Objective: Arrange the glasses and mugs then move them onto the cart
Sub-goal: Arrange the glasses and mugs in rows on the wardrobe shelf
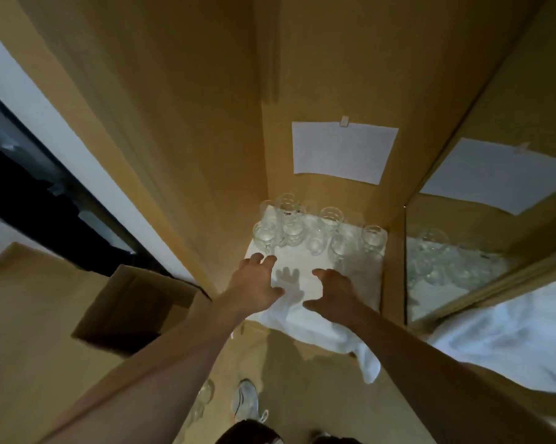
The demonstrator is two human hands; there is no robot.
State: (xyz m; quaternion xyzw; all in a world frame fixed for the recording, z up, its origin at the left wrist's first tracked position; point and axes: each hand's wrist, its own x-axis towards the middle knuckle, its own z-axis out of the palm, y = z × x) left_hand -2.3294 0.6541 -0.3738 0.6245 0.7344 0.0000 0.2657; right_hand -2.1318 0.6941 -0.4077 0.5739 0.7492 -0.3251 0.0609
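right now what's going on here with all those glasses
A person is reaching both bare hands toward a cluster of clear glass mugs standing on a white cloth in a wooden corner. The left hand and right hand hover open over the cloth's bare front part, holding nothing; no mug is picked up yet. A mirror panel on the right reflects the glassware. More glasses sit lower down by the person's shoe.

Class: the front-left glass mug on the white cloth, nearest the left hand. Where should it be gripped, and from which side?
Grip the front-left mug around its body, approaching from the front, where the white cloth lies bare. It stands upright, other glasses crowd behind and right, and its handle isn't clearly visible.
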